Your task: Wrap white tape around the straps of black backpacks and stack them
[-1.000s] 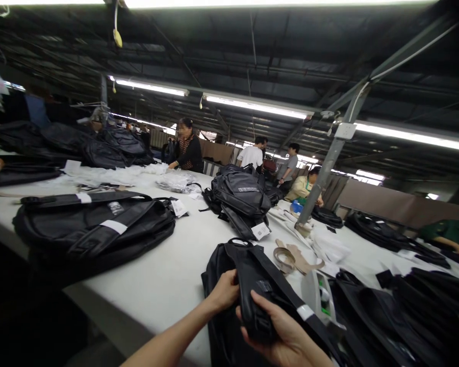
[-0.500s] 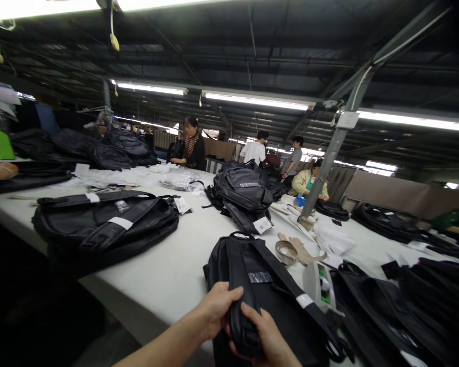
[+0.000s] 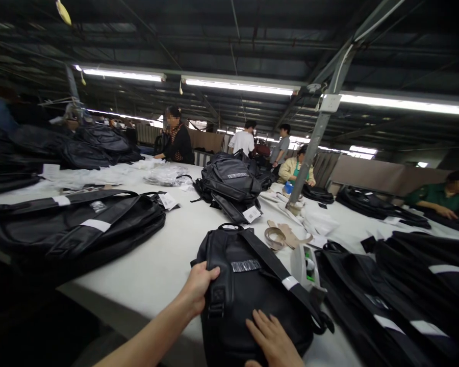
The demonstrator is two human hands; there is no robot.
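A black backpack lies flat in front of me, its straps facing up. My left hand is closed round the left shoulder strap, just above its buckle. With fingers spread, my right hand rests on the lower part of the bag. The right strap runs diagonally across the bag and has a white band round it. A strip of shiny film covers a spot on the upper back panel.
Another black backpack with white bands lies left on the white table. More bags are piled ahead, and several lie right. Beside my bag stand a tape dispenser and a tape roll. Co-workers stand around the table.
My right hand has let go of the strap and moved onto the bag's panel. The left strap, folded up between both hands before, now lies down along the bag. The view has swung right.
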